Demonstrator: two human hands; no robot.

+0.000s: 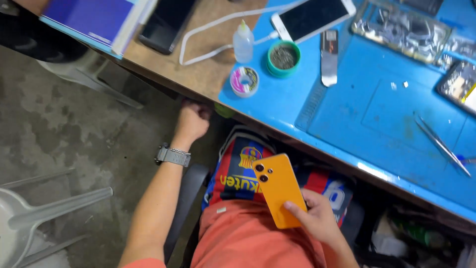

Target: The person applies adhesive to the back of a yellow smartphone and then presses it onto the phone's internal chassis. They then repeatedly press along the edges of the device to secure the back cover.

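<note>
My right hand (317,217) holds an orange phone (277,188) back side up over my lap, its two camera lenses at the upper left corner. My left hand (192,120), with a grey watch on the wrist, reaches under the front edge of the wooden table (198,74); its fingers are curled, and what they touch is hidden in shadow.
A blue work mat (357,114) covers the table's right part, bearing tweezers (441,144), a metal pry tool (328,57), a green tin (283,58), a tape roll (244,81), a small squeeze bottle (243,42) and a white phone (312,17) on a cable. A grey plastic chair (29,213) stands at the lower left.
</note>
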